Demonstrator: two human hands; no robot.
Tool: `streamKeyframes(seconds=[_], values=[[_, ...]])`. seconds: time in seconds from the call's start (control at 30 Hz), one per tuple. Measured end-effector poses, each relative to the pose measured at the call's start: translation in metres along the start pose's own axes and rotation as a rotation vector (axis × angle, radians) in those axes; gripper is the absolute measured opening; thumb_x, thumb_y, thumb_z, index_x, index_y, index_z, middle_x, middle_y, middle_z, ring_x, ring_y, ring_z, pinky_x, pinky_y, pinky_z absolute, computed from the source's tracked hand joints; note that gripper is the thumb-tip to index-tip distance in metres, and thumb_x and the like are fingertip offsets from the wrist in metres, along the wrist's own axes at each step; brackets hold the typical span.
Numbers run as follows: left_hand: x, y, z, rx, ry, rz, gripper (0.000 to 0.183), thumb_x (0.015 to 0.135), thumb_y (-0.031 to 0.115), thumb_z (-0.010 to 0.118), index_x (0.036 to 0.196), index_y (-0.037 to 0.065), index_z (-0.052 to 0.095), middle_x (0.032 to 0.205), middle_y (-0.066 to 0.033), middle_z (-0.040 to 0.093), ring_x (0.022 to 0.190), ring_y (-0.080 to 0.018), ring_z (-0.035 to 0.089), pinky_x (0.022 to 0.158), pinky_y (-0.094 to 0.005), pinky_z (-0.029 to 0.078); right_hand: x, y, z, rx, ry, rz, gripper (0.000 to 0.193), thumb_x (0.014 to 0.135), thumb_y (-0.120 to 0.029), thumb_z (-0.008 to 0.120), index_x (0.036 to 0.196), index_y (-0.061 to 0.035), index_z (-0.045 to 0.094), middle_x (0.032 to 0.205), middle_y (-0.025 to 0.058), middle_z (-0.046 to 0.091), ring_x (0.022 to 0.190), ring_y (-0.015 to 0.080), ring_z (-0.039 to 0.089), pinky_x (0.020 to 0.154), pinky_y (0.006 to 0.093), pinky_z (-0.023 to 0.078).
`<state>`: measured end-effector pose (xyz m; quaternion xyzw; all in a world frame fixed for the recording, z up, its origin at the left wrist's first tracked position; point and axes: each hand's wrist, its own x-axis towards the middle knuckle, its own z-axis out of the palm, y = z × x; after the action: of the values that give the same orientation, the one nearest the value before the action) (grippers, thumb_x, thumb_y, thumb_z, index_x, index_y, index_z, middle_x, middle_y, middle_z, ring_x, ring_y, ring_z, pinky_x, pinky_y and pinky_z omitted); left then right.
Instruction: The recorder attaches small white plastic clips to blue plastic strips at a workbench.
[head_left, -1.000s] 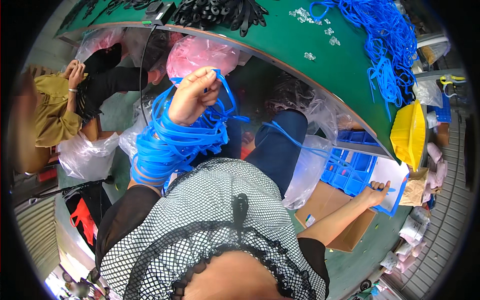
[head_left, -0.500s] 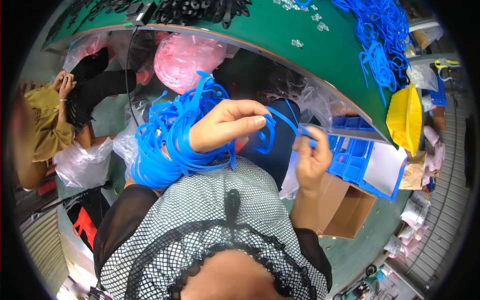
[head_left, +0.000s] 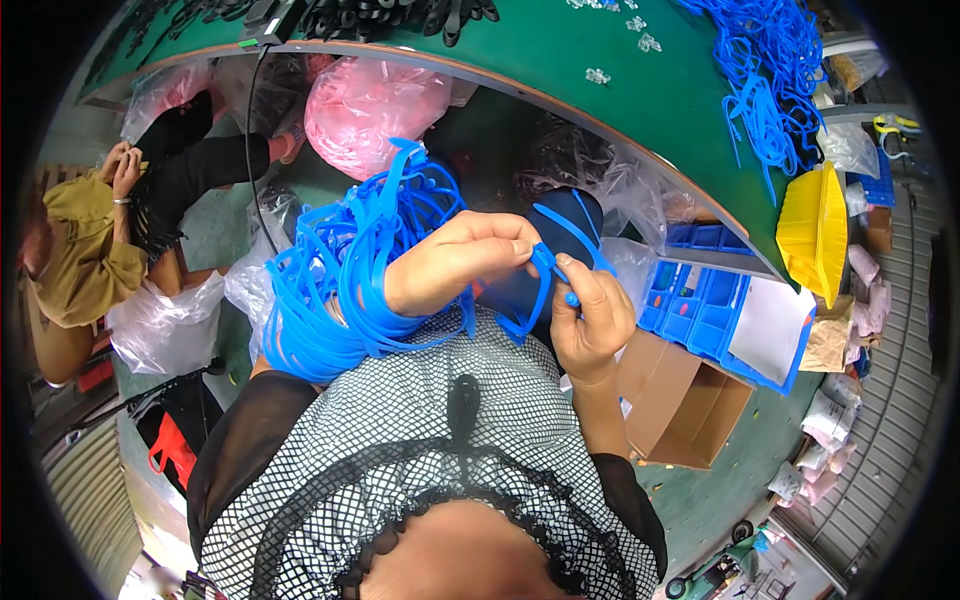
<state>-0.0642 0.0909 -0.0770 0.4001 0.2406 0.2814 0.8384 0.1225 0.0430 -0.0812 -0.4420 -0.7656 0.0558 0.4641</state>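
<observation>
My left hand is closed, pinching a blue strap between thumb and forefinger. Around my left wrist and forearm hangs a thick bundle of looped blue straps. My right hand is closed close beside the left fingertips, also gripping the blue strap. A short blue end pokes out between its fingers. One length of the strap arcs up over my dark trouser leg, and another part loops down below the left fingertips. The exact spot where the fingers meet the strap is partly hidden.
A green table curves across the top, bearing a blue strap pile, black straps and small clear pieces. A yellow bin, blue trays and an open cardboard box stand right. Another person sits left.
My right hand has moved left and in toward the left fingertips, bringing its end of the blue strap there. The left hand has shifted only slightly.
</observation>
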Motion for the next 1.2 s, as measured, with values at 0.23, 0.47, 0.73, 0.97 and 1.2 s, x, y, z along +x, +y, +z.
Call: streamKeyframes(seconds=[0.23,0.47,0.73,0.97,1.2], values=[[0.001,-0.004,0.015,-0.097,0.010,0.003,0.022,0.091,0.018,0.048,0.097,-0.001,0.055,0.078,0.0007,0.051,0.071,-0.0058,0.044,0.066,-0.0209,0.038,0.002,-0.002,0.012,0.002,0.078,0.000,0.032,0.071,0.003,0.061,0.103,0.0017,0.059,0.070,0.0115,0.059,0.052,0.0238,0.052,0.048,0.0323,0.042],[0.006,-0.004,0.008,0.146,0.054,0.122,0.021,0.091,0.017,0.049,0.097,-0.001,0.057,0.083,0.0004,0.057,0.077,-0.0050,0.050,0.066,-0.0208,0.042,0.014,-0.003,-0.016,0.356,-0.243,0.322,0.050,0.070,-0.020,0.069,0.112,0.0028,0.053,0.106,0.0185,0.057,0.094,0.0337,0.057,0.083,0.0389,0.045],[0.017,-0.006,0.012,0.819,0.117,0.356,0.017,0.082,0.013,0.056,0.089,-0.002,0.060,0.082,-0.0169,0.059,0.078,-0.0312,0.058,0.070,-0.0352,0.047,0.023,-0.005,-0.018,-0.269,-0.143,-0.053,0.021,0.066,-0.013,0.070,0.081,-0.0023,0.060,0.084,0.0090,0.059,0.078,0.0269,0.057,0.077,0.0375,0.041],[0.020,-0.012,-0.001,0.635,-0.026,0.298,0.018,0.089,0.012,0.051,0.094,-0.004,0.059,0.082,-0.0060,0.054,0.070,-0.0117,0.052,0.061,-0.0255,0.042,0.032,0.019,-0.024,0.436,-0.141,0.510,0.009,0.079,-0.011,0.060,0.078,-0.0036,0.056,0.088,0.0097,0.061,0.082,0.0218,0.058,0.083,0.0353,0.041],[0.018,-0.002,-0.018,0.260,-0.086,0.020,0.019,0.088,0.015,0.053,0.094,0.000,0.062,0.074,-0.0004,0.059,0.063,-0.0053,0.052,0.057,-0.0192,0.042,0.006,0.071,-0.006,1.195,-0.548,0.818,0.021,0.087,-0.025,0.054,0.084,-0.0039,0.049,0.084,0.0085,0.057,0.080,0.0148,0.053,0.075,0.0271,0.042]])
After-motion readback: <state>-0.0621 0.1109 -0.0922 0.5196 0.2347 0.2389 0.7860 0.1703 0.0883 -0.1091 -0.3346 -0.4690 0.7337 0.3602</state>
